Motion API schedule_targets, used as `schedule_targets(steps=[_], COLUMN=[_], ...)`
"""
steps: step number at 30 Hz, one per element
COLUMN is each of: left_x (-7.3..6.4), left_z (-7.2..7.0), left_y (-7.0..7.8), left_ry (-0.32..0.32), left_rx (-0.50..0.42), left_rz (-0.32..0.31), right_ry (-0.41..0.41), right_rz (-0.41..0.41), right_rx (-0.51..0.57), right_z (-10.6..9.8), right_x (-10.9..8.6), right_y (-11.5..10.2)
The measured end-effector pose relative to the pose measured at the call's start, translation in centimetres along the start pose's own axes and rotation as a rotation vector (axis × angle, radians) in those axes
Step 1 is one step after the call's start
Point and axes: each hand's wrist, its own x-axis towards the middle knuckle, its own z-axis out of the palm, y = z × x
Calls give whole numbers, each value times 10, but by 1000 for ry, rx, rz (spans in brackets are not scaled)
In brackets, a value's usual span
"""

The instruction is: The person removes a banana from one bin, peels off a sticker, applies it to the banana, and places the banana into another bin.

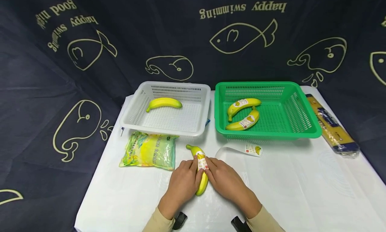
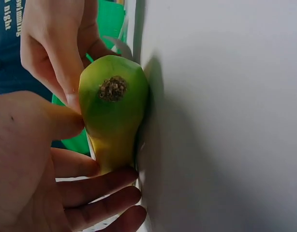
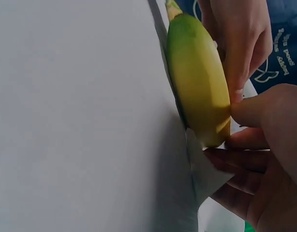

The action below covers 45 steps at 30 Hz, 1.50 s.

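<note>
1. Dark fish-printed cloth backs the white surface, where the held banana lies in front of the white basket, stem pointing away.
2. Left hand and right hand grasp it from either side, fingers bent against its flanks, thumbs by the label.
3. Hold the banana steady while smoothing the label outward from its middle.
4. Press its edges gently; the curve could wrinkle them.

Reads "happy swimming" and "good night", upside down and repeated in the head view, on the dark cloth. Bears print too small to make out on the sticker of the held banana, the loose label, stickers of two other bananas, the bag and the packet.
</note>
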Motion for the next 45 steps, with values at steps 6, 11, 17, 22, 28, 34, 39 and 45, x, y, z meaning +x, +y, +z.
schedule_targets(steps=[6,11,17,22,28,34,39,45], left_x=[0,0,1,3,1,-3,-6,-6], left_z=[-1,0,5,9,10,10,11,10], left_y=[-1,0,5,10,10,10,7,9], left_ry=[-29,-48,62,154,151,127,78,19], left_rx=[-11,-21,-33,-57,-107,-175,-234,-261], left_rz=[-9,-16,-68,-129,-161,-175,-196,-207], right_ry=[-21,-41,-58,-21,-18,-30,-48,-64], right_rz=[-18,-20,-58,-71,-14,-10,19,33], right_rx=[8,-7,-34,-5,46,81,125,155], right_z=[-3,-5,-10,-14,-12,-7,-7,-10], right_x=[-5,-13,-24,-29,-22,-18,-16,-20], right_y=[0,0,-4,-3,0,1,2,1])
